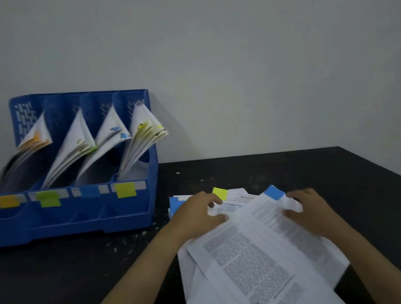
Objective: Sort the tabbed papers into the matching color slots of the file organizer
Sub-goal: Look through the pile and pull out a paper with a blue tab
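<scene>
Near the front right part of the black table [292, 168], a loose pile of printed papers [251, 263] is spread out and worked over by both hands. The left hand [195, 218] is laid on the pile with fingers curled, thumb and forefinger seemingly pinching a sheet just beside a yellow tab [220, 193]. The right hand [307, 211] grips the top sheet at its far edge, next to a blue tab [274, 192]. Another blue tab [176, 204] is seen at the pile's left far corner. Selection of the next sheet appears to be the step in hand. Farther off, toward the table's left far corner, the blue file organizer [79, 209] is stood, its four slots already holding papers. The blue-tabbed sheet would need lifting clear and carrying to the blue label [90, 191], third from the left.
</scene>
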### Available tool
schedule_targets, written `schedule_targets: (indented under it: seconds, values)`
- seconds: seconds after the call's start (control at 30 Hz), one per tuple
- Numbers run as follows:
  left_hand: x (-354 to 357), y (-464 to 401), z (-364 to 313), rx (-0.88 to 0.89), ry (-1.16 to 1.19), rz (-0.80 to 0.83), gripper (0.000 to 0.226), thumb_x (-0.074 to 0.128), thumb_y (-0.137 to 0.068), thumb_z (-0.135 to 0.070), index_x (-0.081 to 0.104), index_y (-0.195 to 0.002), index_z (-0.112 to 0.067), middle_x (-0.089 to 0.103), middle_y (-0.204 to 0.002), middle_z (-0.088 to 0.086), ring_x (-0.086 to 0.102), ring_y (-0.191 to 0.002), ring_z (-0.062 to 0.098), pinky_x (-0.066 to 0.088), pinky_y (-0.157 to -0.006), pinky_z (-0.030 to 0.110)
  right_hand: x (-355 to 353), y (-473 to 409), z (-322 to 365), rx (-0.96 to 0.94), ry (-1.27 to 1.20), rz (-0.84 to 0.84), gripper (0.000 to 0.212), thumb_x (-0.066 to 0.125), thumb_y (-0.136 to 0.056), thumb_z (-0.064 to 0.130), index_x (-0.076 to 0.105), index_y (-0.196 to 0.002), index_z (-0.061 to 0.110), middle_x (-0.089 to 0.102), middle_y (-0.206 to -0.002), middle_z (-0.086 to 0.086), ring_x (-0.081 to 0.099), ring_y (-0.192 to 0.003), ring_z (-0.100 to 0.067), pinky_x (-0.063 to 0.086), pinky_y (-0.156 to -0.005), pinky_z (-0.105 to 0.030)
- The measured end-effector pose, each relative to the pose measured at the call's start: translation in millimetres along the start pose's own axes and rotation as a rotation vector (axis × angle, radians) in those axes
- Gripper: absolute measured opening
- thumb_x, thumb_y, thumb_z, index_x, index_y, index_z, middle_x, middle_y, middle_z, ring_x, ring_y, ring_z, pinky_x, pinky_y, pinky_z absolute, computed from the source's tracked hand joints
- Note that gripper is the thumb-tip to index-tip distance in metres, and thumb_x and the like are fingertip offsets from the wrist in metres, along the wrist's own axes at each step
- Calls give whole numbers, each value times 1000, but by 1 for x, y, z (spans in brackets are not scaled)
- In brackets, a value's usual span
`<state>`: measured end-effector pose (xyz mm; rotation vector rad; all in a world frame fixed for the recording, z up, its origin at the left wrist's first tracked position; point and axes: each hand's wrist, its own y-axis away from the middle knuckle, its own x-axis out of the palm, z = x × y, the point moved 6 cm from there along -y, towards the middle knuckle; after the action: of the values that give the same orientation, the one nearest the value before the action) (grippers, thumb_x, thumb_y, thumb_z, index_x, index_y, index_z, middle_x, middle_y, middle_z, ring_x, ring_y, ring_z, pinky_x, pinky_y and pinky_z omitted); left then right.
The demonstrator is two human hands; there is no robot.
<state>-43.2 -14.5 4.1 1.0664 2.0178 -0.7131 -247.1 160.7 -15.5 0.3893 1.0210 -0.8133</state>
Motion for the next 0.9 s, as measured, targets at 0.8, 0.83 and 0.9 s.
schedule_targets:
  seconds: [0.8,0.83,0.9]
  values:
    - [34,-18,-12,-198,32,146,22,60,-86,-43,61,-93,-22,54,-90,-5,56,-86,13,41,-71,21,-21,-5,-29,-131,-318,-57,16,68,-80,12,63,-77,26,64,-81,13,60,-79,-2,40,-65,-12]
    - [31,-18,-13,-192,43,146,23,58,-87,-43,61,-93,-21,54,-90,-5,57,-89,15,40,-72,22,-24,-4,-26,-166,-323,-37,19,68,-80,8,64,-76,26,65,-82,14,61,-79,-1,43,-63,-10]
    - [24,-19,-14,-154,78,126,24,58,-87,-42,63,-98,-22,57,-96,-5,57,-91,11,40,-72,20,-29,-3,-20,-231,-363,-15,26,65,-80,0,67,-74,25,67,-81,13,63,-77,5,46,-62,-5]
